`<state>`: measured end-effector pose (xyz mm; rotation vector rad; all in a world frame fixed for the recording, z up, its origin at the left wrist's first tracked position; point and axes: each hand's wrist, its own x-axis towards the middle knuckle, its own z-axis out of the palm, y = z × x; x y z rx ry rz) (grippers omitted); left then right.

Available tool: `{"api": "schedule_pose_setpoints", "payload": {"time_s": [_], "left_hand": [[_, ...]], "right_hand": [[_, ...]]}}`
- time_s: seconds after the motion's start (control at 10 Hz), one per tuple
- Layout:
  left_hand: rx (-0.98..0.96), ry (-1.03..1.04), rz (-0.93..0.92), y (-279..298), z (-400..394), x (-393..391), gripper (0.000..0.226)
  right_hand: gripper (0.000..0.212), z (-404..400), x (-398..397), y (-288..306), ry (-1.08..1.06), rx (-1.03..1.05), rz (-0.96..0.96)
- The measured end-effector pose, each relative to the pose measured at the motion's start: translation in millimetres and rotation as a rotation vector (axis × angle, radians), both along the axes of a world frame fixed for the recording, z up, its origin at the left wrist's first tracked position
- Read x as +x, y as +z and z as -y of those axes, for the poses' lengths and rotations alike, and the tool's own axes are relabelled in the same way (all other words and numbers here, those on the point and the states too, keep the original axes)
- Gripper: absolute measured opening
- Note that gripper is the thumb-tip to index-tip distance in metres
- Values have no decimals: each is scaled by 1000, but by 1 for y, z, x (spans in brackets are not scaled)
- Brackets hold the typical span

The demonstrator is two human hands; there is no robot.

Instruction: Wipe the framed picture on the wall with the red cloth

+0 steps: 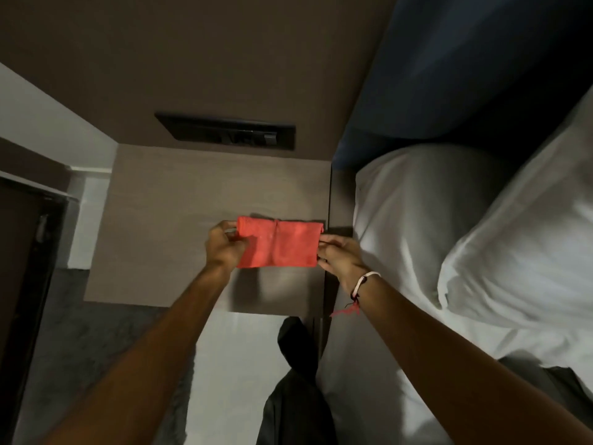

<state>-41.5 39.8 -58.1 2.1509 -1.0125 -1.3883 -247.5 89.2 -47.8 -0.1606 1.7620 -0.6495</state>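
A folded red cloth lies flat over the right part of a brown bedside table. My left hand pinches the cloth's left edge. My right hand, with a white band and red thread at the wrist, pinches its right edge. Both arms reach forward and down from the bottom of the view. No framed picture is in view.
A dark switch panel is set in the brown wall panel behind the table. A bed with white pillows and a blue headboard stands close on the right. A dark door frame is at the left. My dark trouser leg shows below.
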Motion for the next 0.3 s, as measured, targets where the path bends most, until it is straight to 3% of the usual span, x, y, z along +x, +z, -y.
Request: {"api": "schedule_pose_setpoints", "payload": {"time_s": [0.2, 0.3], "left_hand": [[-20, -211, -12, 16, -6, 6, 57], [-114, -303, 82, 37, -6, 11, 70]], "right_hand": [[51, -5, 0, 15, 132, -83, -26], [64, -10, -2, 35, 177, -174, -144]]}}
